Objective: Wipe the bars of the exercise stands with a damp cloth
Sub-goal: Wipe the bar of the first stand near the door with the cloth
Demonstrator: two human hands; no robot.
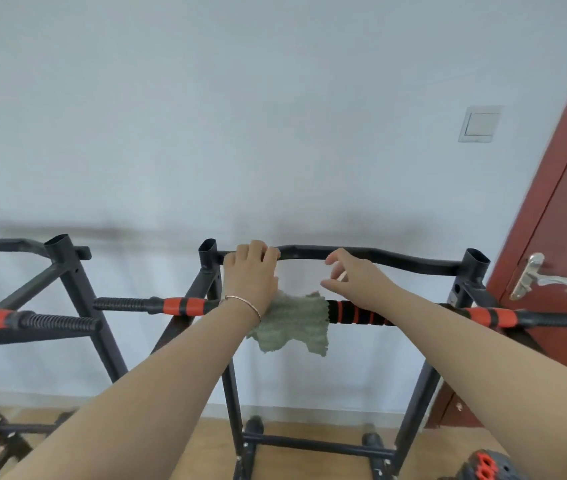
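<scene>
Green cloth, judged soft, light, limp, draped over padded bar at mid-span, best gathered at its top fold; left grip curls over rear bar; right grip spread, empty.

Light: bright, soft, even.
Shadows: faint smear from far bar on wall.
Blur: slight on right hand.
Edges: bowed.
</scene>
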